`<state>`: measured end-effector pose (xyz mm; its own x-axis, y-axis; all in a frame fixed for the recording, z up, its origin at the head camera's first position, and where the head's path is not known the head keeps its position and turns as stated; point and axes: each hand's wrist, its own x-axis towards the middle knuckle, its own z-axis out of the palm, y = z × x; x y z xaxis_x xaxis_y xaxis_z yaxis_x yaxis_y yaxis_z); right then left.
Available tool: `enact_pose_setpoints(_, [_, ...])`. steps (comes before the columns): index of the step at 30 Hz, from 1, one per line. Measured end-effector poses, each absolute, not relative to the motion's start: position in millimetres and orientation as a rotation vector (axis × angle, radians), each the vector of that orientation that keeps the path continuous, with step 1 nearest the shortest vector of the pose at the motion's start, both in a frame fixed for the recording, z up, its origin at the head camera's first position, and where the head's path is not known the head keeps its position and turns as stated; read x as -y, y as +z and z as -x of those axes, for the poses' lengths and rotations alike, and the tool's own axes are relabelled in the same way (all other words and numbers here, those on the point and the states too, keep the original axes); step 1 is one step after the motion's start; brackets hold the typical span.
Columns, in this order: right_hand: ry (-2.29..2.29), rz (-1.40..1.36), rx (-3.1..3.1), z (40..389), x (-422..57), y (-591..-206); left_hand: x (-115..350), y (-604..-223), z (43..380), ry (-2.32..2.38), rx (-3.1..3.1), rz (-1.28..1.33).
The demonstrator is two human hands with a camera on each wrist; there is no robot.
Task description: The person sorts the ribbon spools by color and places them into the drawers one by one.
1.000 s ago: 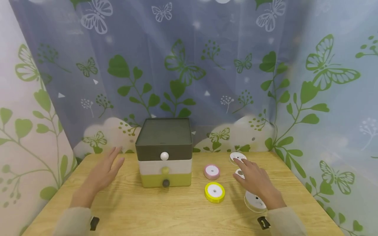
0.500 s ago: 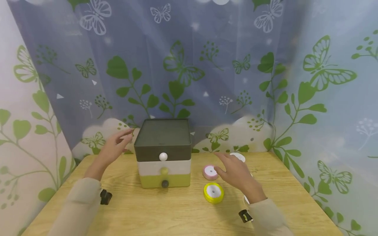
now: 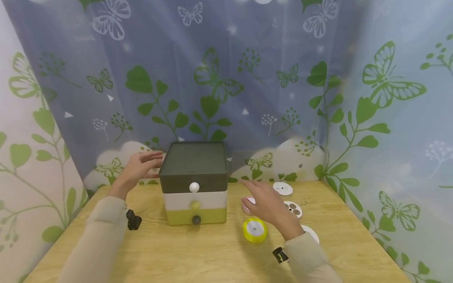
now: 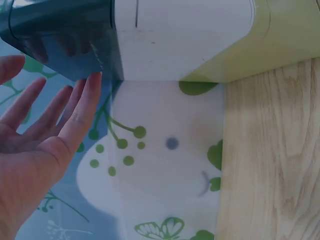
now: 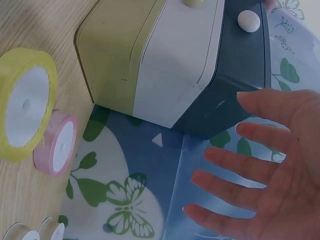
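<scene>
A small three-tier drawer box stands on the table, dark grey on top, white in the middle and olive green below, each tier with a round knob. My left hand is at the box's left side, fingers extended toward the dark top tier; whether the fingertips touch it, I cannot tell. My right hand hovers to the right of the box with fingers spread, apart from it and holding nothing. In the head view it partly covers a pink ribbon spool. A yellow ribbon spool lies just in front.
Several white-faced spools lie at the right: one at the back, one with round holes, and another partly behind the right sleeve. A patterned curtain hangs behind and on both sides of the wooden table.
My left hand has moved right and up to the box's left side. My right hand has moved left from over the white spools toward the box, uncovering the spools. The box stays put.
</scene>
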<state>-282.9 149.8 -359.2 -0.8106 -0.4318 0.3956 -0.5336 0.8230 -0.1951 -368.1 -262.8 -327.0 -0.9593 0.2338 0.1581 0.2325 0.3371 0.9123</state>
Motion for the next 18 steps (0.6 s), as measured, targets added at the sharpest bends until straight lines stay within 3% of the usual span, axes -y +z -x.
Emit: enact_pose_setpoints(18, [0.376,-0.804,2.629,288,-127,-361,266,-326,382,1.694,-2.457,-0.443])
